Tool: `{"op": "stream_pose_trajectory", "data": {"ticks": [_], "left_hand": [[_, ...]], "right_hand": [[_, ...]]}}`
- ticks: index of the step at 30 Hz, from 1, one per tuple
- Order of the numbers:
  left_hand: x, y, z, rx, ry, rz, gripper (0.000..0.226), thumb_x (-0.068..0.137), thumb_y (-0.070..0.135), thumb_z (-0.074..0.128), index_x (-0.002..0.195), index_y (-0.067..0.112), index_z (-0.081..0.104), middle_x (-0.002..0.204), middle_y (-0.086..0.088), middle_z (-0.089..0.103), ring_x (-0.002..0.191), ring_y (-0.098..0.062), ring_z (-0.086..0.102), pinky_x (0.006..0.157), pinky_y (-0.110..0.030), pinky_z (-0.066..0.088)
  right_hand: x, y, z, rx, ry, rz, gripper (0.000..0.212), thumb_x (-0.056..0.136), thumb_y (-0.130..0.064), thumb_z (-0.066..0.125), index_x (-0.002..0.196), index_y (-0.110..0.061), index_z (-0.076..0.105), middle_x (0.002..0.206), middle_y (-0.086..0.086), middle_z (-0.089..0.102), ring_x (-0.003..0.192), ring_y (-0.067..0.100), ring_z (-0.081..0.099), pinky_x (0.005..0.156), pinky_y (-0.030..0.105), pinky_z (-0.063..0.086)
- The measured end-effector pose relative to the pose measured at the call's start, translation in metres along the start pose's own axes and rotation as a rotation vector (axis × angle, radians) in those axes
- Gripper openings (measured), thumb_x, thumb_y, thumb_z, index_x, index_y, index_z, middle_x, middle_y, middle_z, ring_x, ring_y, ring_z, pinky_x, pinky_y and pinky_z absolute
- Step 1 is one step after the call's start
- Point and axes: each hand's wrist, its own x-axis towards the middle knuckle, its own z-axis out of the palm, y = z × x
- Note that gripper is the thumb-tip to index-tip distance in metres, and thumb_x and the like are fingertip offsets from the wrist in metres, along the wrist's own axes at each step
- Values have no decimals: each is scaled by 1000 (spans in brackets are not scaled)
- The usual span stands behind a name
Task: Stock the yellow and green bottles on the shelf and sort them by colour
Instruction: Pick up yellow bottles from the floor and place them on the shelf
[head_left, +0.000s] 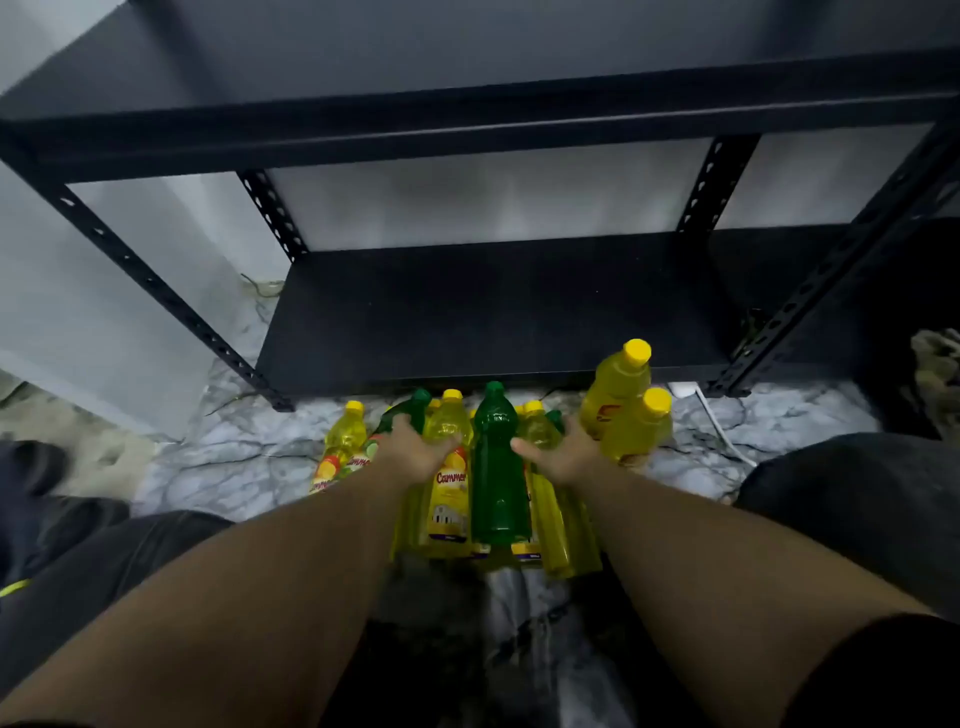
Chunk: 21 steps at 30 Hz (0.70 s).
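A cluster of yellow and green bottles (488, 467) is gathered on the marble floor (234, 457) before the black shelf (493, 306). A yellow bottle (449, 483) is gripped by the left hand (415, 449); another yellow bottle (540, 436) is gripped by the right hand (563, 452).

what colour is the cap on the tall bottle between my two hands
Green, like the bottle itself; seen in the head view.

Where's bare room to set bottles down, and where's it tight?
Free: the whole lower shelf board, bare between its slotted uprights, and the upper shelf as far as it shows. Crowded: the floor strip in front, where the bottle cluster sits packed between left hand and right hand.
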Motion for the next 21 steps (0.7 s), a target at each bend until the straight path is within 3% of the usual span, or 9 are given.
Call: {"op": "stream_pose_trajectory", "data": {"ticks": [3, 5, 10, 13, 16, 18, 21], "left_hand": [[13, -1, 8, -44, -84, -64, 116, 85, 61, 74, 164, 8, 7, 165, -19, 31, 147, -40, 39, 115, -47, 40], [25, -4, 20, -66, -144, -112, 118, 84, 63, 75, 163, 8, 7, 164, -19, 33, 146, -39, 40, 115, -46, 40], [55, -20, 51, -46, -127, -194, 109, 79, 62, 78, 157, 10, 24, 151, -16, 48, 133, -36, 53, 105, -42, 49], [64, -18, 54, 25, -114, -207, 90, 82, 54, 81, 146, 5, 42, 130, -11, 62, 117, -29, 62, 86, -34, 50], [67, -10, 48, 59, -115, -198, 77, 84, 45, 83, 137, -2, 53, 107, -9, 59, 99, -26, 60, 80, -34, 51], [66, -6, 44, 74, -114, -179, 83, 83, 42, 84, 143, -1, 48, 118, -12, 61, 106, -29, 60, 84, -34, 50], [58, -1, 36, 13, -95, -141, 102, 78, 39, 89, 157, 5, 35, 152, -16, 51, 135, -35, 52, 104, -39, 47]], "right_hand": [[9, 9, 12, -45, -5, 1, 103, 77, -66, 80, 156, -17, 34, 150, 12, 53, 136, 34, 52, 110, 46, 45], [20, 20, 22, -80, 0, 23, 101, 79, -64, 79, 155, -15, 34, 147, 13, 55, 133, 35, 54, 108, 44, 46], [48, 27, 31, -100, 69, 133, 94, 82, -58, 80, 148, -5, 38, 142, 19, 56, 132, 38, 55, 101, 44, 47], [61, 32, 32, -117, 74, 167, 84, 79, -63, 80, 135, -7, 51, 131, 16, 64, 123, 35, 61, 95, 42, 50], [61, 33, 29, -66, 73, 133, 68, 78, -56, 84, 122, -11, 58, 117, 11, 69, 105, 29, 65, 83, 36, 50], [55, 29, 26, -48, 90, 85, 59, 81, -52, 84, 118, -12, 60, 111, 8, 69, 102, 28, 66, 79, 34, 47], [43, 14, 20, -61, 126, -28, 54, 82, -51, 82, 116, -13, 64, 109, 7, 72, 105, 29, 68, 81, 33, 51]]}}
